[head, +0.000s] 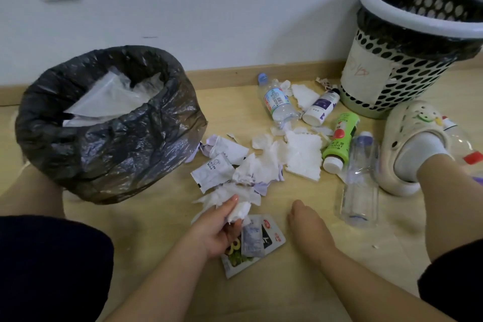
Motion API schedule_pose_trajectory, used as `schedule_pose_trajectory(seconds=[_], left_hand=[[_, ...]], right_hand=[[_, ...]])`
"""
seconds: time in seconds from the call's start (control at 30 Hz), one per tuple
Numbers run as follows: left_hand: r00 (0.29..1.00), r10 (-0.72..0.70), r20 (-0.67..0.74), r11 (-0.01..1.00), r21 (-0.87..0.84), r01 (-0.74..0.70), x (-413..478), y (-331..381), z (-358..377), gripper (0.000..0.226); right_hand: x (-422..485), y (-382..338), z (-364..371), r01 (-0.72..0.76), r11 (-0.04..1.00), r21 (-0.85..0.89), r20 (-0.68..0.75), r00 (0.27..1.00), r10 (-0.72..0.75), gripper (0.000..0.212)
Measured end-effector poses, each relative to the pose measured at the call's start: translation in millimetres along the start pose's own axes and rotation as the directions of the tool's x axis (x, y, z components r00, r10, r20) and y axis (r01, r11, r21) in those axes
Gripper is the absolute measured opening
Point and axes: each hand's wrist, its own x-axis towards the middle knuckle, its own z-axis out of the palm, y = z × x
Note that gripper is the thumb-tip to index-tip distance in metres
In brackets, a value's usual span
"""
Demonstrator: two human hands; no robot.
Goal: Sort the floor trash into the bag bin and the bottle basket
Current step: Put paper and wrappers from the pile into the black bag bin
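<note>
My left hand (218, 227) grips a crumpled white tissue (239, 210) low over the floor, above a printed snack wrapper (257, 243). My right hand (308, 227) hangs over the bare floor beside it with fingers curled down, holding nothing. More white tissues (303, 154) and small sachets (213, 172) lie scattered ahead. The bin lined with a black bag (109, 144) stands at the left with clear plastic inside. The perforated white basket (407, 42) stands at the back right. A clear bottle (362, 183), a green bottle (339, 138), a water bottle (277, 102) and a white bottle (322, 107) lie on the floor.
A foot in a cream clog (407, 144) stands at the right, next to another clear bottle (465, 144). My knees frame the view at both lower corners. A white wall and wooden skirting run behind the bin and basket.
</note>
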Motion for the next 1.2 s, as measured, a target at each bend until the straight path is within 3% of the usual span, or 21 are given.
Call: schedule_pose_trajectory(seconds=[0.17, 0.3, 0.43, 0.6, 0.7, 0.77, 0.9, 1.0, 1.13, 1.2], left_hand=[[0.992, 0.126, 0.027, 0.988, 0.085, -0.128, -32, 5, -4, 0.011], [0.970, 0.236, 0.058, 0.962, 0.125, -0.242, -66, 24, -1, 0.019], [0.926, 0.358, 0.119, 0.909, 0.183, -0.375, -109, 63, 0, 0.008], [0.883, 0.453, 0.125, 0.891, -0.029, -0.453, -159, 122, -7, 0.007], [0.847, 0.527, 0.061, 0.847, -0.112, -0.519, -171, 157, -22, 0.011], [0.831, 0.556, -0.009, 0.816, -0.184, -0.548, -174, 177, -33, 0.022], [0.821, 0.564, -0.091, 0.785, -0.251, -0.567, -173, 205, -50, 0.013], [0.786, 0.594, -0.172, 0.765, -0.183, -0.618, -159, 219, -66, 0.032], [0.723, 0.653, -0.223, 0.748, 0.043, -0.662, -137, 229, -74, 0.034], [0.703, 0.671, -0.234, 0.740, 0.168, -0.651, -126, 229, -72, 0.045]], right_hand=[[-14, -23, -20, -0.068, 0.903, 0.424, -0.085, 0.990, 0.115, 0.015], [-27, -58, -50, -0.126, 0.644, 0.754, -0.004, 0.980, 0.197, 0.020], [-41, -100, -81, -0.067, 0.484, 0.872, 0.000, 0.991, 0.136, 0.022], [-52, -171, -115, -0.005, 0.348, 0.937, -0.001, 1.000, 0.017, 0.020], [-55, -218, -134, 0.038, 0.336, 0.941, -0.015, 0.997, -0.070, 0.017], [-51, -246, -143, 0.088, 0.380, 0.921, -0.049, 0.993, -0.112, 0.014], [-33, -290, -143, 0.161, 0.452, 0.877, -0.106, 0.984, -0.145, 0.016], [-19, -316, -138, 0.160, 0.484, 0.860, -0.110, 0.985, -0.131, 0.021], [-4, -342, -130, 0.153, 0.560, 0.814, -0.092, 0.986, -0.137, 0.026], [3, -350, -128, 0.086, 0.507, 0.858, -0.015, 0.990, -0.144, 0.030]])
